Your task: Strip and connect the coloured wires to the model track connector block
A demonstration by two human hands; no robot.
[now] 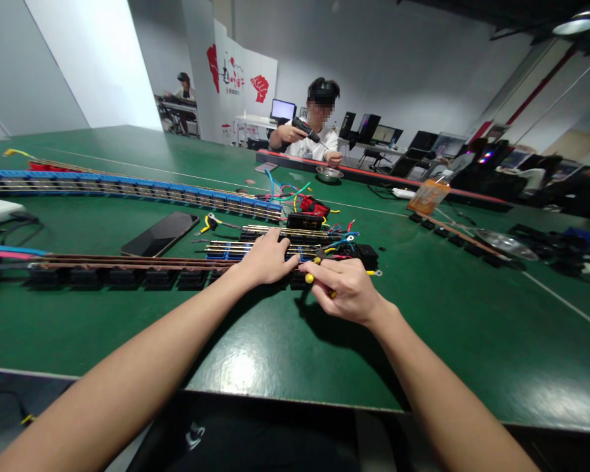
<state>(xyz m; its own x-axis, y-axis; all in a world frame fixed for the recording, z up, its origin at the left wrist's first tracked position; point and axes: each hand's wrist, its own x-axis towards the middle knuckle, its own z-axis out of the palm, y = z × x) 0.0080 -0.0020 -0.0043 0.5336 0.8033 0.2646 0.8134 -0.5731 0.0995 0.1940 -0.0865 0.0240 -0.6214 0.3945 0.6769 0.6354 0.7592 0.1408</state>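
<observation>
My left hand point(265, 257) lies over a long strip of copper-coloured conductor rails point(142, 263) on black brackets. Its fingers bend over the rails and its thumb points right, holding the strip near its right end. In my right hand point(347, 288) is a pair of pliers with yellow handles point(309, 278), closed in my fingers. Their dark jaws reach the rail end beside my left thumb; the exact contact is hidden. Just beyond lie shorter rail pieces with blue brackets point(216, 252) and several wires with ring terminals point(350, 238).
A curved blue rail point(177, 194) runs along the left. Nearby are a phone point(161, 235), a red-and-black part point(314, 207), a metal bowl point(329, 174) and an orange-labelled bottle point(430, 195). Across the green table point(255, 341), a person point(312, 131) holds a power drill point(305, 129).
</observation>
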